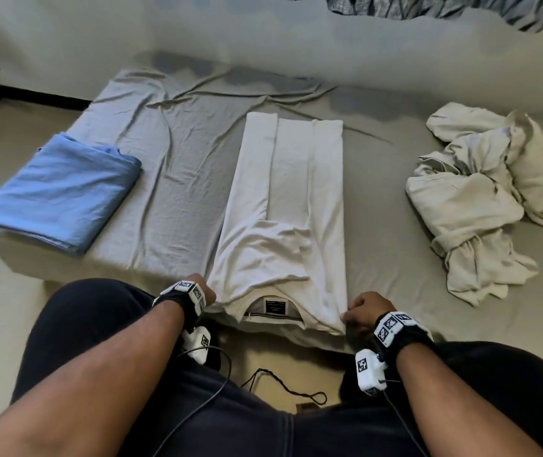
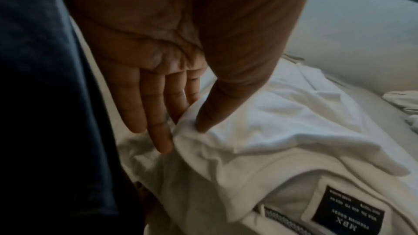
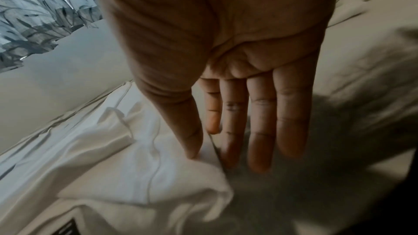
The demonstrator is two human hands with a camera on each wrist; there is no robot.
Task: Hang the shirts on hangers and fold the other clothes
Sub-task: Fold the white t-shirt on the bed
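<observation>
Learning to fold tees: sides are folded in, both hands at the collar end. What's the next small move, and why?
Probably lift the collar end and fold it toward the far hem: the left hand and right hand each pinch a near corner of the white tee, already a narrow strip.

White T-shirt lies flat in the middle of the bed, both sides folded inward into a long narrow strip, collar end at the near edge with a black neck label facing up. Its near left corner is pinched by the left hand, its near right corner by the right hand, thumbs on top of the cloth. Off to the left sits a blue garment, folded into a neat rectangle near the bed's left edge. On the right, a cream-coloured pile of clothes lies crumpled and unfolded, well apart from the T-shirt.
</observation>
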